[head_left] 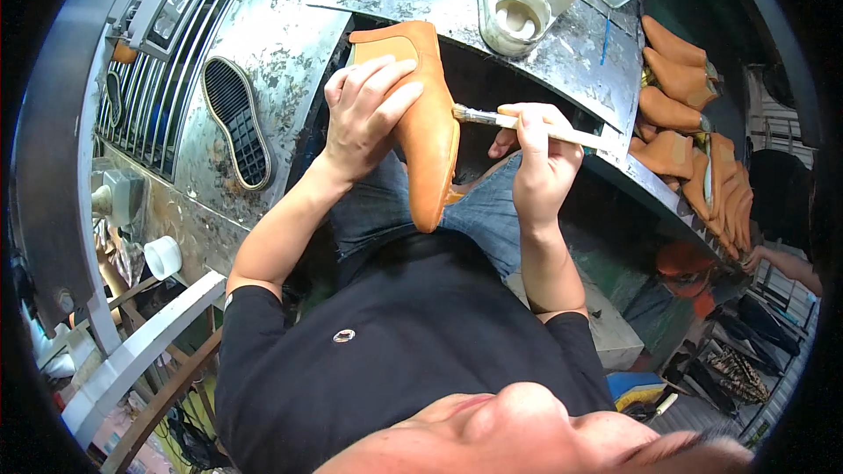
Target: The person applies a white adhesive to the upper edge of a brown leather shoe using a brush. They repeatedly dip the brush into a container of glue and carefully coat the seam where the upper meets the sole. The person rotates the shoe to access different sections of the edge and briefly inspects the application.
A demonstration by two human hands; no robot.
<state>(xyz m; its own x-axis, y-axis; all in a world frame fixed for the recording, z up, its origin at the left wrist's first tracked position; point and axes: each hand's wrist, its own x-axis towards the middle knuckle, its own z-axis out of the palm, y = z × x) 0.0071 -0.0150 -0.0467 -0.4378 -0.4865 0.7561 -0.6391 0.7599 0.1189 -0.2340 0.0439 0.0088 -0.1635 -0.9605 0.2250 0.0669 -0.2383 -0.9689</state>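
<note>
My left hand (369, 110) grips a tan leather shoe upper (430, 145) mounted on a last, holding it sole-side up with the toe pointing down over my lap. My right hand (540, 158) holds a small brush (492, 118) by its pale wooden handle. The bristles touch the right edge of the shoe upper near its middle. Both hands work just in front of a stained metal workbench (290, 26).
A black rubber sole (235, 121) lies on the bench at the left. A white glue pot (520, 17) stands at the back. Several tan shoe uppers (685, 114) sit stacked at the right. Another person's hand (773, 259) shows at the far right. A grey rack (167, 53) stands left.
</note>
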